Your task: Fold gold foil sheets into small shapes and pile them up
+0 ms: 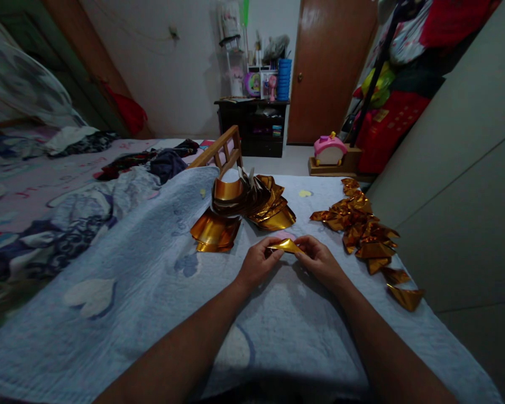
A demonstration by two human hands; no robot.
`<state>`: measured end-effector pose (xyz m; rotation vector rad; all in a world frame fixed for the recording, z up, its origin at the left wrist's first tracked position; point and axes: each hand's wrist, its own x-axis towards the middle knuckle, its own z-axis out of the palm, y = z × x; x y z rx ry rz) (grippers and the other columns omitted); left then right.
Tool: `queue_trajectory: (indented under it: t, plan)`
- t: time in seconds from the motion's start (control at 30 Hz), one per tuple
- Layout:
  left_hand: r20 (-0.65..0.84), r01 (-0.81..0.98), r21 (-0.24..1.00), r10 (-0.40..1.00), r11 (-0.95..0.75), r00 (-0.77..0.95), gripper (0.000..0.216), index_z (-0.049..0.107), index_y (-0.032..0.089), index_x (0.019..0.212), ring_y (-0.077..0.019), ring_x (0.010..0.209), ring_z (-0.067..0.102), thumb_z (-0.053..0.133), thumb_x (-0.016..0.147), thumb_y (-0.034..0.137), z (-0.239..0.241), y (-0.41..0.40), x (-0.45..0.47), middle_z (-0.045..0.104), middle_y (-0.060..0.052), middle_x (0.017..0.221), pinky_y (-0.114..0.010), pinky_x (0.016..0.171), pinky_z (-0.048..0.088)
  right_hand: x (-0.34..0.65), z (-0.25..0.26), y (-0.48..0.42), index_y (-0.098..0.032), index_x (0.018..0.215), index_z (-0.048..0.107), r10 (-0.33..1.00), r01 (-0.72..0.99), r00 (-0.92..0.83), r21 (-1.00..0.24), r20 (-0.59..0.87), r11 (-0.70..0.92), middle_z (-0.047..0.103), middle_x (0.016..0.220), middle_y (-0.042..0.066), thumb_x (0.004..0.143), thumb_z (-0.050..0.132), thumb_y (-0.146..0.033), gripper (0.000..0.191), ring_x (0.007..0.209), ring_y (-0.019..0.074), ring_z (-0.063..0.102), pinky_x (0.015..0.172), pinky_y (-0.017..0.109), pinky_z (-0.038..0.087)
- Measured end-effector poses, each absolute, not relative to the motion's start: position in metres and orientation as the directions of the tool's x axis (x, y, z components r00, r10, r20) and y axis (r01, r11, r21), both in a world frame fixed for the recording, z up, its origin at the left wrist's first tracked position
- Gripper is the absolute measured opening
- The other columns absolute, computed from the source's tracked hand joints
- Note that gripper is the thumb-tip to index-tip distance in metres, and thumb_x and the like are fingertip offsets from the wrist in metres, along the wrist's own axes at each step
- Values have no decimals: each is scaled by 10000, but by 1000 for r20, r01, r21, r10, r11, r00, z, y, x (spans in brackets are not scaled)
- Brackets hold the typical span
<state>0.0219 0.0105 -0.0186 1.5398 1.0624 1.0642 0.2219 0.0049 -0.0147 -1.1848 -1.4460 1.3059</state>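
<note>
Between my two hands, just above the blue bedcover, is a small folded piece of gold foil paper (287, 245). My left hand (258, 261) pinches its left end, thumb in front. The right end is gripped by the thumb and fingers of my right hand (318, 259). Beyond my hands lies a stack of curled gold foil sheets (219, 227), fanned out and shiny. To the right is a long heap of folded gold foil pieces (359, 224), the nearest ones lying apart along the cover.
The blue bedcover (151, 314) spreads under everything, with a wooden rail (231, 147) at its far edge. Crumpled clothes (130, 185) lie on the bed at left. A white cabinet (454, 224) borders the right side. A pink toy (329, 150) stands on the floor beyond.
</note>
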Motion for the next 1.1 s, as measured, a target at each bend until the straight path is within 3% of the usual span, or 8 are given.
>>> queue_trajectory:
  t: [0.37,0.53,0.73,0.93,1.1]
  plan:
    - [134,172,969,962,-177,237,285,707,177,1098,-201,911,679,651,870,340,-11,8,24,745,-58,1037,-340,895,535,223,-15,4,-231,1143,577,978,117,-210,-992,12,38,498,705,-54,808,694,-469,427,559,104,425,501,234,319]
    - [119,168,972,964,-162,237,318,689,171,1123,-185,878,667,646,865,352,-11,8,24,730,-59,1059,-312,841,537,223,-13,4,-219,1081,600,974,141,-224,-988,24,56,515,705,-40,808,691,-462,377,588,114,440,517,239,324]
    - [104,206,967,970,-151,221,522,521,195,1371,-139,735,625,629,885,355,-18,9,23,701,-25,955,-247,691,489,222,-12,3,-213,1067,599,972,170,-235,-984,12,53,480,668,-57,817,685,-442,350,549,106,415,508,241,311]
    - [166,136,968,946,-210,277,253,659,188,1121,-182,970,661,598,903,301,-13,8,24,708,-53,1102,-281,881,498,222,-12,1,-211,1066,592,972,178,-235,-982,14,57,492,681,-58,829,667,-436,335,539,102,417,509,243,317]
    - [164,150,967,950,-208,266,278,643,182,1143,-173,899,671,607,897,307,-13,7,24,715,-50,1078,-276,832,516,222,-13,1,-204,1058,592,968,216,-248,-972,33,88,492,679,-56,840,641,-399,296,561,110,438,523,244,325]
